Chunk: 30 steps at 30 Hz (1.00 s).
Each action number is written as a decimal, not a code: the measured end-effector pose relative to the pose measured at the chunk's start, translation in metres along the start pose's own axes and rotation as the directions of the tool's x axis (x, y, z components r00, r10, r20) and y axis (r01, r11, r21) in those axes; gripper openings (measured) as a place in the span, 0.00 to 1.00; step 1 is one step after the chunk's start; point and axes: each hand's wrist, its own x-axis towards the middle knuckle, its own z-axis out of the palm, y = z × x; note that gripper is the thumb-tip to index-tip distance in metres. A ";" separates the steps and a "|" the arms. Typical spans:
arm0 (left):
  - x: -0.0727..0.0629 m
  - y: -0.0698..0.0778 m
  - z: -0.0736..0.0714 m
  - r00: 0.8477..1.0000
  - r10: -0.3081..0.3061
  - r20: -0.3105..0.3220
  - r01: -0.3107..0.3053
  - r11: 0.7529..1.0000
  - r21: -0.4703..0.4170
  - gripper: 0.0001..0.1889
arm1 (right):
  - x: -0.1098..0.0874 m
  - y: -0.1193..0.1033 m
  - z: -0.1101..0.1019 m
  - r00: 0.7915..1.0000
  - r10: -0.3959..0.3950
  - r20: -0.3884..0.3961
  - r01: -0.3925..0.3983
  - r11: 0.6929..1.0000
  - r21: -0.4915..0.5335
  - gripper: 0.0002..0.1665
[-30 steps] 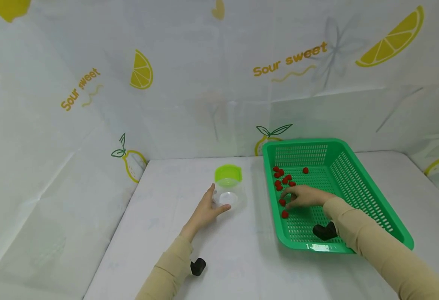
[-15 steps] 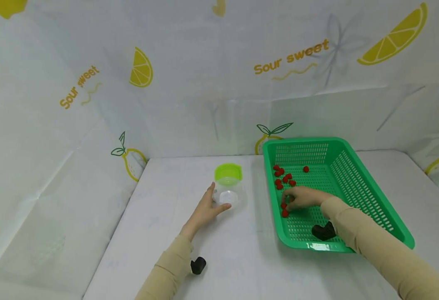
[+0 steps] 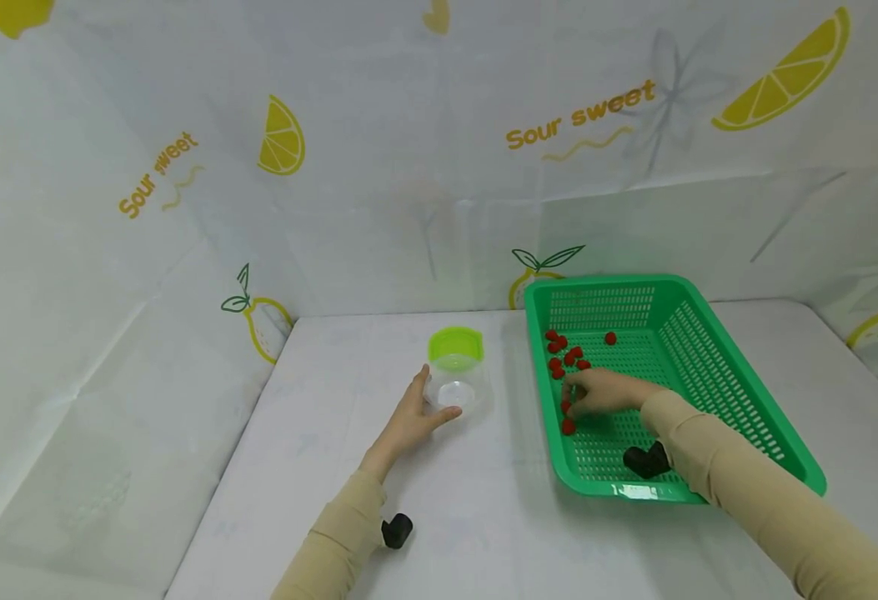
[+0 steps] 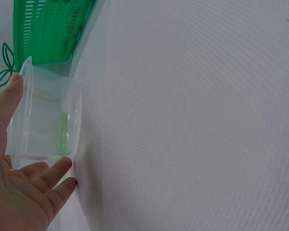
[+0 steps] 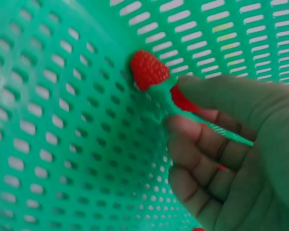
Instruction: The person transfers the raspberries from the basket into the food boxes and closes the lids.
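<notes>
My left hand (image 3: 408, 421) lies beside a clear plastic container (image 3: 457, 396) with thumb and fingers spread around it. In the left wrist view, its thumb is at the container's rim and the fingertips are along the lower side. A bright green lid-like piece (image 3: 456, 342) sits just behind the container. My right hand (image 3: 607, 392) reaches down into a green basket (image 3: 589, 487). Between its thumb and index finger is a red raspberry (image 5: 183, 100), partly hidden by the thumb. Another raspberry (image 5: 149, 71) lies right by the thumb tip.
Several more raspberries (image 3: 569, 358) lie along the basket's left side, and a lone raspberry (image 3: 610, 338) sits farther back. The basket has raised slotted walls. Behind the white table (image 3: 333, 375) hangs a lemon-printed sheet (image 3: 393, 167).
My right hand's fingertips have closed in on a raspberry near the basket's left wall, nudging it slightly. The left hand and the container have stayed in place.
</notes>
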 end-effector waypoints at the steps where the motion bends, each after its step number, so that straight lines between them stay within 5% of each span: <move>1: 0.000 0.000 0.000 1.000 -0.001 -0.001 0.001 1.000 -0.001 0.53 | 0.000 -0.001 -0.001 1.000 -0.001 -0.002 0.000 1.000 -0.006 0.11; 24: 0.003 0.002 -0.003 1.000 -0.024 -0.014 0.024 0.999 0.026 0.54 | -0.024 -0.026 -0.025 0.996 -0.075 -0.044 0.075 0.997 -0.003 0.11; 30: 0.005 0.000 -0.002 1.000 -0.028 -0.004 0.028 0.998 -0.055 0.54 | -0.030 -0.024 -0.028 0.997 -0.061 -0.051 0.062 0.998 0.028 0.12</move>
